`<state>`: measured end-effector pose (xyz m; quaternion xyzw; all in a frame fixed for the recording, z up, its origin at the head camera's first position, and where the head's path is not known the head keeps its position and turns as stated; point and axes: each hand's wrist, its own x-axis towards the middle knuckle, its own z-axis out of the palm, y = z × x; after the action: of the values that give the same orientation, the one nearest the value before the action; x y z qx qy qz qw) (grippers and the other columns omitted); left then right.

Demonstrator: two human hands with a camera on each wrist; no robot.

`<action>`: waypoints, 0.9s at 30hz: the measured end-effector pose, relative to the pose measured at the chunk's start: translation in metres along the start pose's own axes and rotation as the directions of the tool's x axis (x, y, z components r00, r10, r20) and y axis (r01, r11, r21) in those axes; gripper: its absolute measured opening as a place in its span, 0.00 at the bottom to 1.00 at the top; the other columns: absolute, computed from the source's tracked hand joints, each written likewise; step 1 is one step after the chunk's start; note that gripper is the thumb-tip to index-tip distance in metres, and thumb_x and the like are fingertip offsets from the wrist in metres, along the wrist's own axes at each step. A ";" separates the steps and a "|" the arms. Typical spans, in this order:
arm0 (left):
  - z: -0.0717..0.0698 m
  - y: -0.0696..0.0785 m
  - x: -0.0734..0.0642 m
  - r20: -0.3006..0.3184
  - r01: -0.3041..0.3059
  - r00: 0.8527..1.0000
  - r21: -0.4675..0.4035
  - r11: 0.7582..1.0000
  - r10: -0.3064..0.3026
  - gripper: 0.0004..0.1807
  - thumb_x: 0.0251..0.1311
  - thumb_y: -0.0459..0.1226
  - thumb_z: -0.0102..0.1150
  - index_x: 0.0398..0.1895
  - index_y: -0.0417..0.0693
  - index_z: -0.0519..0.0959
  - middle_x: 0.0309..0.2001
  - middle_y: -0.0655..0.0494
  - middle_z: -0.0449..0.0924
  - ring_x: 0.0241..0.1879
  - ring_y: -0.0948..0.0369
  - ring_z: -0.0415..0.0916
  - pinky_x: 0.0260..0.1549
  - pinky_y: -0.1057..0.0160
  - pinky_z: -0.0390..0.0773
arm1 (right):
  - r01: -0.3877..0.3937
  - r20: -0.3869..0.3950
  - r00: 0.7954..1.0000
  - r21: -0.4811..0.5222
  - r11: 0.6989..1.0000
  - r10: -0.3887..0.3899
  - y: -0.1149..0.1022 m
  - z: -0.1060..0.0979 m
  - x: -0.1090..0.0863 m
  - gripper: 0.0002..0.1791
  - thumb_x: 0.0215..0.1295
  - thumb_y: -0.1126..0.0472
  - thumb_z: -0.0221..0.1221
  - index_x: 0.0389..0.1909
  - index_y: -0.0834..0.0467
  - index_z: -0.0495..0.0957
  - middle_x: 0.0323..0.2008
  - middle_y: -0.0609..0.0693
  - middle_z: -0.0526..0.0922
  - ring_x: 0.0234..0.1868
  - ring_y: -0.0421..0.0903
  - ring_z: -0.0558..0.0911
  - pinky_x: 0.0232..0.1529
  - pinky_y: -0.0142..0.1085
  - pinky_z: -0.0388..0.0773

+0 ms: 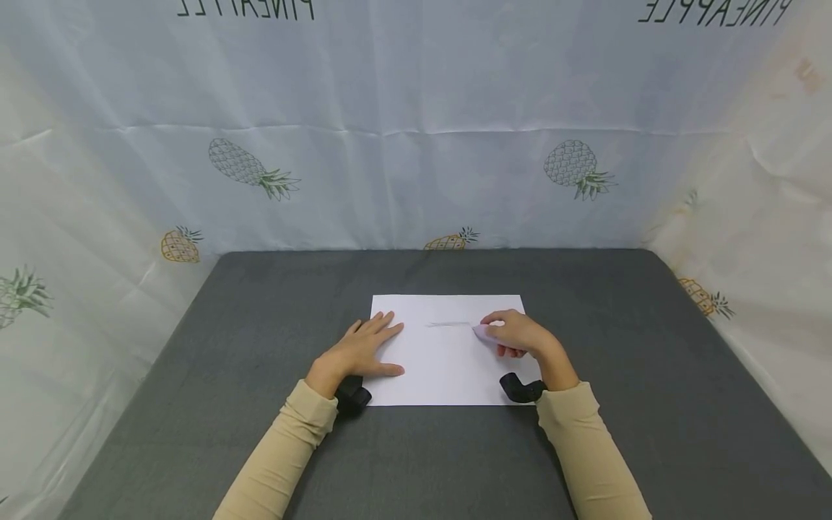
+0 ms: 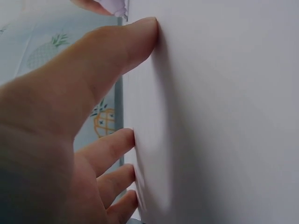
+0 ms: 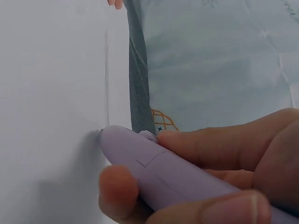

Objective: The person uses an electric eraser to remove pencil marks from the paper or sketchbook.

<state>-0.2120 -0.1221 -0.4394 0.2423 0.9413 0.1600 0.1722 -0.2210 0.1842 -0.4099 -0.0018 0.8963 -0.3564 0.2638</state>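
A white sheet of paper (image 1: pixel 448 375) lies on the grey table, with thin grey lines (image 1: pixel 448 324) across its upper part. On the paper's left side my left hand (image 1: pixel 367 348) rests with fingers spread, thumb and fingertips touching the sheet. My right hand (image 1: pixel 520 334) grips a thick lavender pen-shaped tool (image 3: pixel 154 165) between thumb and fingers. Its rounded nose meets the paper at the right end of the lines. A small ridged knob (image 3: pixel 148 135) sticks out of the tool's side near the index fingertip. The tool's rear end is hidden by the hand.
The dark grey tabletop (image 1: pixel 442 462) spreads around the paper. White curtains with pineapple prints (image 1: pixel 416 188) hang behind and beside the table. Black wrist mounts (image 1: pixel 520 388) sit at both wrists, under beige sleeves (image 1: pixel 591 448).
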 end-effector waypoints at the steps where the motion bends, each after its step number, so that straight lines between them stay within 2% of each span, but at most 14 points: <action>1: 0.000 0.000 0.000 -0.002 0.001 1.000 0.005 1.000 -0.001 0.46 0.57 0.57 0.62 0.75 0.52 0.55 0.79 0.48 0.45 0.79 0.48 0.40 0.74 0.37 0.42 | 0.005 -0.005 1.000 0.000 1.000 -0.005 0.000 0.000 0.000 0.22 0.71 0.57 0.48 0.63 0.60 0.70 0.15 0.48 0.74 0.12 0.39 0.64 0.16 0.28 0.63; 6: 0.000 0.001 0.000 -0.011 0.000 1.000 0.019 1.000 0.001 0.46 0.56 0.57 0.62 0.75 0.51 0.57 0.78 0.48 0.46 0.79 0.47 0.42 0.74 0.37 0.43 | 0.016 -0.035 0.999 0.015 1.000 -0.015 -0.001 0.003 0.003 0.22 0.72 0.57 0.47 0.64 0.59 0.69 0.15 0.47 0.73 0.13 0.39 0.65 0.16 0.27 0.63; 14: -0.001 0.001 0.000 -0.002 0.002 1.000 0.021 1.000 -0.002 0.46 0.57 0.57 0.61 0.75 0.52 0.56 0.78 0.48 0.46 0.79 0.48 0.42 0.74 0.37 0.44 | -0.010 -0.005 1.000 -0.006 1.000 0.010 -0.003 0.001 -0.001 0.22 0.71 0.56 0.48 0.63 0.59 0.69 0.15 0.48 0.73 0.13 0.39 0.64 0.16 0.28 0.63; 23: -0.001 0.001 0.000 0.001 0.005 1.000 0.015 1.000 -0.005 0.46 0.57 0.57 0.62 0.75 0.52 0.56 0.79 0.48 0.46 0.79 0.48 0.41 0.74 0.38 0.43 | 0.014 -0.037 0.999 0.002 1.000 -0.014 -0.002 0.004 0.001 0.22 0.71 0.57 0.47 0.63 0.59 0.70 0.15 0.47 0.74 0.13 0.39 0.64 0.15 0.27 0.63; 27: 0.000 0.002 0.001 0.001 0.002 1.000 0.012 1.000 -0.002 0.46 0.56 0.56 0.62 0.75 0.52 0.56 0.78 0.48 0.46 0.79 0.47 0.41 0.74 0.37 0.43 | 0.012 -0.029 1.000 -0.005 1.000 -0.012 -0.002 0.004 0.000 0.22 0.71 0.57 0.48 0.63 0.59 0.70 0.15 0.48 0.73 0.13 0.39 0.64 0.16 0.27 0.63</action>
<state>-0.2118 -0.1200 -0.4386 0.2426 0.9423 0.1539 0.1716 -0.2195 0.1807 -0.4111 -0.0028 0.9009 -0.3557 0.2488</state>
